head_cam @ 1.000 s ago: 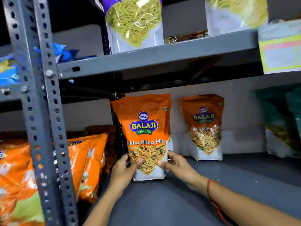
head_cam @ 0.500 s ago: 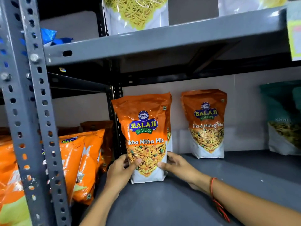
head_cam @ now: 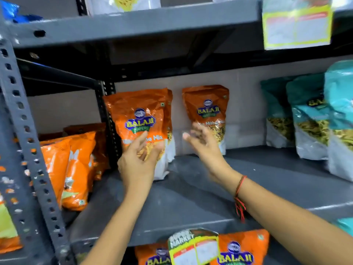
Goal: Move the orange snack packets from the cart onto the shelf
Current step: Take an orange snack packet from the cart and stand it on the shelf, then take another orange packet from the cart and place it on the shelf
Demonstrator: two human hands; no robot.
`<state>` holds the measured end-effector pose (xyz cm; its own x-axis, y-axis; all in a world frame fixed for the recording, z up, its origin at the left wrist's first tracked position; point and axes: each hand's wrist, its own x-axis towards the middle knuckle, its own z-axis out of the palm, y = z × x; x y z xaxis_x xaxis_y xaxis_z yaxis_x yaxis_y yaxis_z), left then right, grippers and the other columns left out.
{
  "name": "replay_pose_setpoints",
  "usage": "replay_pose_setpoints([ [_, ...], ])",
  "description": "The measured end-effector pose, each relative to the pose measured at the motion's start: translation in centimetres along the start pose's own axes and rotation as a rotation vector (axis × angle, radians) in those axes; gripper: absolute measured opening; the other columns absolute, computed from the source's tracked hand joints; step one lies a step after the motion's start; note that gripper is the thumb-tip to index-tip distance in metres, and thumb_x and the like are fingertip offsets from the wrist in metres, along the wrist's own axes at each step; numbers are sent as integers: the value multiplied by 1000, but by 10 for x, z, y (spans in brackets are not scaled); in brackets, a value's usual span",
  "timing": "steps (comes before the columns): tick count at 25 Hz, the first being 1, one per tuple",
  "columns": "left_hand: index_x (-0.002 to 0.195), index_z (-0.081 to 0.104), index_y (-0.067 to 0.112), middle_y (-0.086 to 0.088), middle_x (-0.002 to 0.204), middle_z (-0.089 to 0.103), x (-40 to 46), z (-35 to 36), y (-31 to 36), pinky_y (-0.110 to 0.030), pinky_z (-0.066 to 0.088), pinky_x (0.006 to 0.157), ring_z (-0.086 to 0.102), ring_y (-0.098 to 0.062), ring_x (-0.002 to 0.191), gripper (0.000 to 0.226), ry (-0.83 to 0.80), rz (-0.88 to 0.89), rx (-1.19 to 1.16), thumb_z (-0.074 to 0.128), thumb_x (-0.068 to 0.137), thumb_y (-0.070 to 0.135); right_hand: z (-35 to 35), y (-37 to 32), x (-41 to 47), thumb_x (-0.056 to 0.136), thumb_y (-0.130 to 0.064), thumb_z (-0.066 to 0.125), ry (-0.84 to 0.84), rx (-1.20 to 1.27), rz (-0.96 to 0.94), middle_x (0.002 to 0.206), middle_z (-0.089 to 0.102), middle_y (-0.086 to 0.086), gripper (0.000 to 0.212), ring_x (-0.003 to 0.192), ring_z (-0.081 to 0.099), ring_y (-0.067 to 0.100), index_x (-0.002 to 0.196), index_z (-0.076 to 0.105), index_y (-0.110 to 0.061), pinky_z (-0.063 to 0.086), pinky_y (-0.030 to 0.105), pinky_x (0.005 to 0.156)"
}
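Orange packet [head_cam: 139, 119] upright on shelf [head_cam: 191, 197], both hands' fingers spread, left hand [head_cam: 137, 161] perhaps grazing it, right hand [head_cam: 202, 144] clear

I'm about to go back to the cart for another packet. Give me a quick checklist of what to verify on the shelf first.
1. Front orange packet upright: ok.
2. Left hand off the packet: cannot tell, its open fingers overlap the front.
3. Right hand free: ok, open and holding nothing.
4. Back orange packet standing against the wall: ok.
5. Bare shelf space for more: ok, between the orange and teal packets.
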<state>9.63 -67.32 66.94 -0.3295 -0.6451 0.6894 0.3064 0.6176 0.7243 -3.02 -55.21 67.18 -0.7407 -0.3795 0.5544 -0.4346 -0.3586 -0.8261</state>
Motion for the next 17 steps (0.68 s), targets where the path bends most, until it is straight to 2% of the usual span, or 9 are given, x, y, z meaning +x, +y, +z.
replay_pose_setpoints([
  [2, 120, 65, 26, 9, 118, 69, -22, 38, 39, -27, 54, 95, 66, -1, 109, 47, -84, -10, -272, 79, 76, 30, -32, -23, -21, 90, -20, 70, 118, 82, -82, 134, 60, 4, 50, 117, 61, 9, 137, 53, -18, 51, 20, 93],
  [4, 116, 65, 29, 11, 118, 70, -48, 76, 74, -18, 53, 91, 66, 0, 110, 41, -178, -28, -488, 78, 77, 26, -70, -46, -45, 91, -19, 69, 223, 112, -145, 128, 63, 0, 46, 111, 63, 0, 135, 55, -20, 53, 19, 91],
  [6, 114, 65, 28, 6, 120, 70, -85, 120, 105, -18, 52, 92, 66, -2, 110, 37, -313, -84, -664, 76, 79, 21, -118, -67, -75, 92, -17, 68, 345, 92, -194, 122, 63, -5, 43, 103, 64, -7, 133, 56, -21, 54, 17, 90],
  [10, 107, 64, 30, 5, 115, 70, -172, 202, 154, -22, 51, 93, 67, -7, 109, 32, -600, -192, -895, 73, 82, 13, -214, -109, -144, 92, -10, 65, 609, 3, -255, 112, 63, -5, 36, 102, 63, 2, 126, 58, -19, 54, 20, 89],
  [13, 107, 66, 29, 7, 108, 71, -261, 255, 183, -19, 53, 85, 67, -4, 100, 30, -868, -296, -1018, 72, 81, 16, -288, -133, -217, 86, -16, 67, 818, -128, -278, 105, 67, -10, 31, 100, 63, 4, 115, 61, -26, 51, 20, 84],
  [15, 105, 68, 30, 4, 110, 72, -345, 286, 197, -16, 55, 78, 69, -2, 99, 27, -1118, -403, -1050, 73, 78, 25, -340, -139, -284, 83, -25, 70, 975, -242, -228, 107, 71, -13, 30, 101, 65, 3, 112, 65, -32, 52, 20, 83],
  [17, 108, 68, 28, 0, 114, 73, -439, 307, 199, -17, 54, 85, 69, -4, 100, 30, -1368, -426, -934, 73, 78, 29, -387, -136, -358, 80, -31, 72, 1097, -305, -103, 109, 72, -15, 30, 104, 66, 3, 109, 68, -37, 53, 18, 81],
])
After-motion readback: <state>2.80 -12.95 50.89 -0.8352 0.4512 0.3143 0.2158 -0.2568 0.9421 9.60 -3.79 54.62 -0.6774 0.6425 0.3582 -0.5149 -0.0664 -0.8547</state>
